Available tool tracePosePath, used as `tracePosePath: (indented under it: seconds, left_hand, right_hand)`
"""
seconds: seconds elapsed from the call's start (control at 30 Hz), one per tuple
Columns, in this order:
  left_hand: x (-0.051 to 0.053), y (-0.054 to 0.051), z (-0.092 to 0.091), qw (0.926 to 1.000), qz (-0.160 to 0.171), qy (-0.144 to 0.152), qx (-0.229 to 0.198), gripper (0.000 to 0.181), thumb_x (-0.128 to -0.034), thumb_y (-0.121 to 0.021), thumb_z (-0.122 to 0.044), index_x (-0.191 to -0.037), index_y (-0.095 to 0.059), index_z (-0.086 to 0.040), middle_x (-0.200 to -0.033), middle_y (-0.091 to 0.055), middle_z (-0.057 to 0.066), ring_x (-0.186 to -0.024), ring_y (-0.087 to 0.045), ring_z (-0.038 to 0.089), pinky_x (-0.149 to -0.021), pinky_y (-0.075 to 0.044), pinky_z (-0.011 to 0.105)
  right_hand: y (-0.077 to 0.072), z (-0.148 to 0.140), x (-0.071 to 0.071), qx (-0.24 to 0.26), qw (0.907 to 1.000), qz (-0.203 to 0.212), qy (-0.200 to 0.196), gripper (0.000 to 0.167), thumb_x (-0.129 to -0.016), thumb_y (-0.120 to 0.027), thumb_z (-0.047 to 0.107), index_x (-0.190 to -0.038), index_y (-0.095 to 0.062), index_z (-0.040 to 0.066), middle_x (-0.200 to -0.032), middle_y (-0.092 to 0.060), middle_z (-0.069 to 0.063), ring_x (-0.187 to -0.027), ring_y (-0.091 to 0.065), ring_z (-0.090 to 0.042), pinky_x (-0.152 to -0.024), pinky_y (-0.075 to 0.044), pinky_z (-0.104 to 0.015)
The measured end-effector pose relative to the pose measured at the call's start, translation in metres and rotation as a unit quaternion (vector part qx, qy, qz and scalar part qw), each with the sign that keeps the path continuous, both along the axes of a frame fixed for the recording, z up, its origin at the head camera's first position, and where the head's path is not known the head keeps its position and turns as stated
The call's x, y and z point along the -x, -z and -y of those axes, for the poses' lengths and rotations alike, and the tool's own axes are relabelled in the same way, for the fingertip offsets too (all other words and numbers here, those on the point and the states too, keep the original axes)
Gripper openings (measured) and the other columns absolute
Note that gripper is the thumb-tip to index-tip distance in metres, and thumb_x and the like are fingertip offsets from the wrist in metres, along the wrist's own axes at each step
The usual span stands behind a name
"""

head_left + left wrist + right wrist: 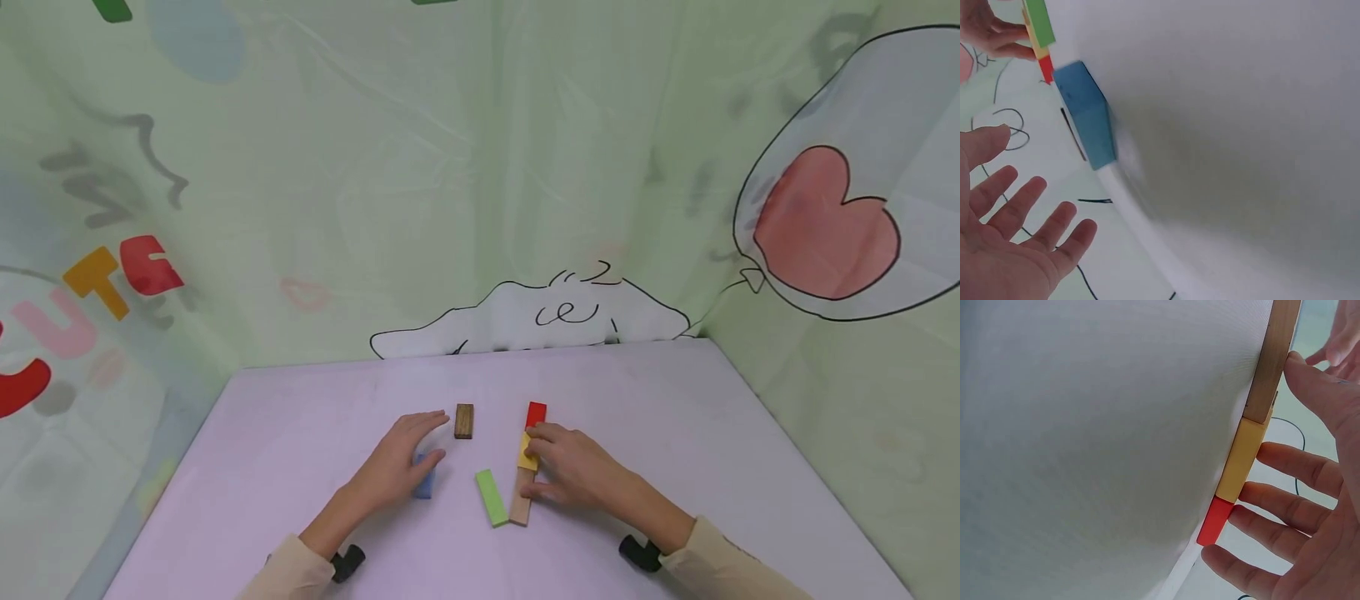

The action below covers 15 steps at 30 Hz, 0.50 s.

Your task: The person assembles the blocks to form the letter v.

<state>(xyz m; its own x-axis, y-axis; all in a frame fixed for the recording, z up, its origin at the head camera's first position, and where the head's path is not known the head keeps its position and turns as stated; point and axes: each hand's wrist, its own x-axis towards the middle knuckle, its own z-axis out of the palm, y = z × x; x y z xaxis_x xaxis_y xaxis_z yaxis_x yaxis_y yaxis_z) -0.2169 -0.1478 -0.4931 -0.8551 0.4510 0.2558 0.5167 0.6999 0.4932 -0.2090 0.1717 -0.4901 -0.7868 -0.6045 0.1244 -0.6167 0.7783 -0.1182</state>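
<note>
A red block (536,412), a yellow block (527,457) and a plain wooden block (520,506) lie end to end in a row. My right hand (577,467) is over this row, with its thumb by the wooden block and its fingertips at the yellow and red ones. In the right wrist view its fingers (1300,509) are spread and fairly straight, not wrapped round any block. My left hand (392,462), fingers extended, hovers beside and partly over a blue block (1088,115), gripping nothing. A green block (491,498) slants with its near end close to the wooden block.
A dark brown block (464,422) stands apart, just beyond my left fingertips. The blocks are on a pale lilac tabletop (637,400). Printed cloth walls (375,208) rise along the table's back and sides.
</note>
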Motion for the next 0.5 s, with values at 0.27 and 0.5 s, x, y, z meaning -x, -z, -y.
tracePosePath:
  seconds: [0.27, 0.5]
  left_hand:
    - [0.031, 0.003, 0.009, 0.9983, 0.046, -0.037, 0.005, 0.052, -0.0977, -0.077, -0.019, -0.147, -0.062, -0.009, -0.148, -0.066, 0.008, -0.133, -0.062, 0.031, -0.112, -0.051, 0.050]
    - [0.049, 0.005, 0.015, 0.9965, 0.081, -0.021, -0.003, 0.053, -0.0960, -0.078, -0.018, -0.145, -0.063, -0.007, -0.146, -0.067, 0.012, -0.129, -0.064, 0.035, -0.110, -0.052, 0.055]
  right_hand:
    - [0.000, 0.001, 0.000, -0.004, 0.9998, 0.014, 0.015, 0.051, -0.086, -0.085, 0.053, -0.115, -0.076, 0.012, -0.137, -0.069, -0.010, -0.126, -0.066, -0.028, -0.099, -0.061, -0.044]
    - [0.001, 0.002, -0.001, -0.003, 0.9998, 0.019, 0.011, 0.051, -0.087, -0.083, 0.054, -0.115, -0.076, 0.012, -0.138, -0.068, -0.011, -0.127, -0.065, -0.028, -0.097, -0.061, -0.045]
